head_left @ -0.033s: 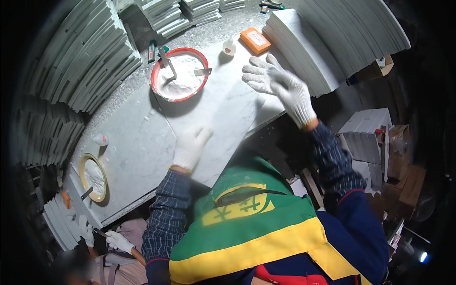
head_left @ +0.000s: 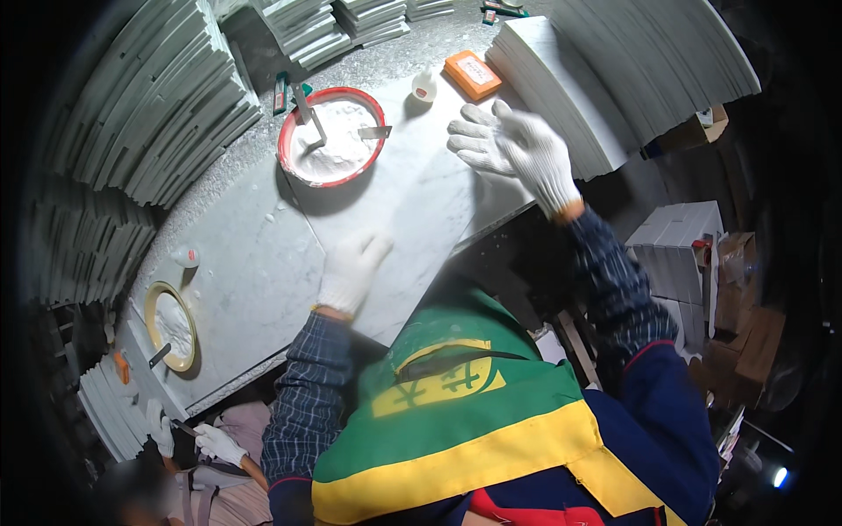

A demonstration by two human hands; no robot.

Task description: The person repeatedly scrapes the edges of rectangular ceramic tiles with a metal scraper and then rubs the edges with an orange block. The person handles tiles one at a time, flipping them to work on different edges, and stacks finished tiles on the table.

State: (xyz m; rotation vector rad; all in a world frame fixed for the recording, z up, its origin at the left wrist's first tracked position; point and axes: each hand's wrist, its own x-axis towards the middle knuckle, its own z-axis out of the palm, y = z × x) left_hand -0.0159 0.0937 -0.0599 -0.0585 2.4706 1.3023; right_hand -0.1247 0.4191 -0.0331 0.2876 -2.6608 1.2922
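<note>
My left hand [head_left: 351,272], in a white knit glove, rests on the marble slab [head_left: 408,223] with its fingers curled in; whatever they might hold is hidden. My right hand [head_left: 513,149], gloved too, is above the slab's right edge. Its fingers are spread to the left, partly blurred by motion, and no held thing shows. Beyond my left hand stands a red-rimmed bowl [head_left: 282,158] of white powder with two metal scrapers in it. Past my right hand are an orange box [head_left: 473,74] and a small white bottle [head_left: 424,87].
Stacks of thin white sheets [head_left: 561,96] rise right of my right hand, with more stacks [head_left: 167,96] at the far left. At the lower left are a cream bowl [head_left: 190,359] of powder and a co-worker's gloved hands [head_left: 219,444]. White boxes [head_left: 675,237] stand at the right.
My right hand and forearm have shifted slightly up and to the left. My left hand stays where it was.
</note>
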